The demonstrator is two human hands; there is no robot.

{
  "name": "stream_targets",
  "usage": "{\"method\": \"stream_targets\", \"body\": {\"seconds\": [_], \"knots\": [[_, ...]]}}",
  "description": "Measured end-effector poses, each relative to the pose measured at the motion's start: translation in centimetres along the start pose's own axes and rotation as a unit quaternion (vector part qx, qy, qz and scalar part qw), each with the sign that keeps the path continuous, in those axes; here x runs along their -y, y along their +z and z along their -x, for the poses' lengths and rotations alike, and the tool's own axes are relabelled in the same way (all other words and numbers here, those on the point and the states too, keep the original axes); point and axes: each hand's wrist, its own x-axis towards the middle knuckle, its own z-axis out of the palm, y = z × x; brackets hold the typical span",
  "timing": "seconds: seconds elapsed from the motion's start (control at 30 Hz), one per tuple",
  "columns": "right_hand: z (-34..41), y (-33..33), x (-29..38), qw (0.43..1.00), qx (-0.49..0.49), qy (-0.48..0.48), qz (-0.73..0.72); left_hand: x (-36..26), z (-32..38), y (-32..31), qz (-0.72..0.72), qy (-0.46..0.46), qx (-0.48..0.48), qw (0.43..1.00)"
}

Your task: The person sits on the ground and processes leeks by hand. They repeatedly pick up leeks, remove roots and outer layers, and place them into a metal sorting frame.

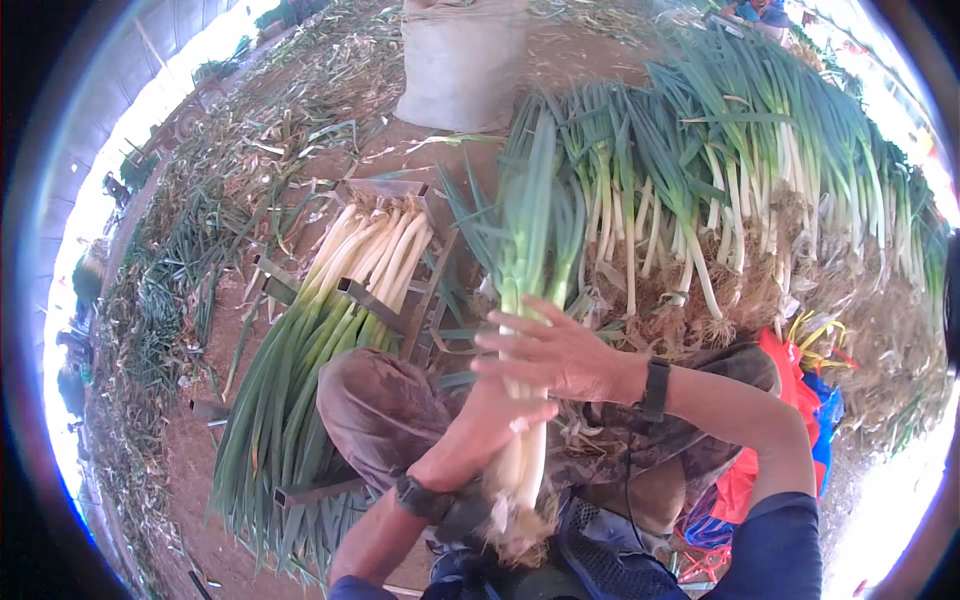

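Observation:
A few green onions [531, 472] stand nearly upright between my knees, white stalks and hairy roots low, green leaves pointing away from me. My left hand [495, 424] is wrapped around their white stalks. Across the stalks just above it lies my right hand [559, 356], blurred, its fingers extended and spread; whether it presses on them is hard to tell. To the left, a bundle of trimmed green onions [375, 262] rests in a metal frame [375, 304], roots against its far end plate.
A large pile of green onions [750, 157] spreads at the right, roots towards me. A whitish sack [461, 67] stands ahead. Leaf scraps [172, 277] cover the ground at left. Red plastic bags [739, 480] lie beside my right leg. Part of another person [765, 13] shows far right.

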Motion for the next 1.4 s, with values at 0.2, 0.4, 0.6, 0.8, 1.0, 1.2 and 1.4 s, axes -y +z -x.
{"method": "stream_targets", "body": {"seconds": [0.2,0.4,0.6,0.8,1.0,1.2,1.4], "knots": [[-2.2,-0.7,1.5,0.988,0.015,0.024,-0.153,-0.6,6.0,-4.9,0.169,-0.103,0.068,0.978],[-5.4,-8.2,-0.5,0.891,-0.131,0.15,-0.408,-4.4,3.6,-11.5,0.116,0.219,-0.057,0.967],[-8.1,-15.6,1.3,0.736,-0.168,0.217,-0.62,-7.5,-2.4,-4.4,0.099,0.298,-0.156,0.937],[-7.0,-13.0,2.1,0.643,-0.206,0.261,-0.69,-4.2,-4.8,2.4,0.083,0.158,-0.024,0.984],[-6.4,-10.9,1.0,0.746,-0.223,0.318,-0.541,-3.0,-5.4,2.6,0.162,0.149,-0.022,0.975],[-8.8,-14.4,-1.5,0.861,-0.373,0.314,-0.145,-2.1,-6.0,1.1,0.167,0.093,-0.062,0.98],[-10.9,-21.2,-5.5,0.902,-0.285,0.177,0.271,-0.7,-6.3,0.9,0.133,0.095,-0.071,0.984]]}}
